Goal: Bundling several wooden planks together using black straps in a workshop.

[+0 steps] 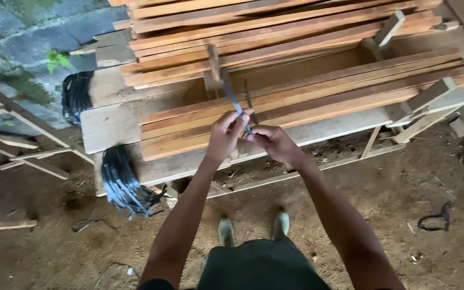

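Note:
My left hand (226, 134) and my right hand (272, 142) meet in front of a low wooden bench (114, 126). Both pinch a thin dark blue-grey strap (233, 99) that runs up from my fingers toward an upright wooden peg (213, 62) on the bench. Stacks of long reddish wooden slats (323, 96) lie across the bench just beyond my hands. A second thin dark strip (249, 99) stands close beside the strap.
Bundles of black straps hang at the bench's left end (122, 182) and further back (76, 96). More slats are piled behind (275, 27). Wooden frames (22, 139) lie at left. The floor is sawdust-covered dirt, with a black strap loop (435, 217) at right. My feet (253, 228) stand below.

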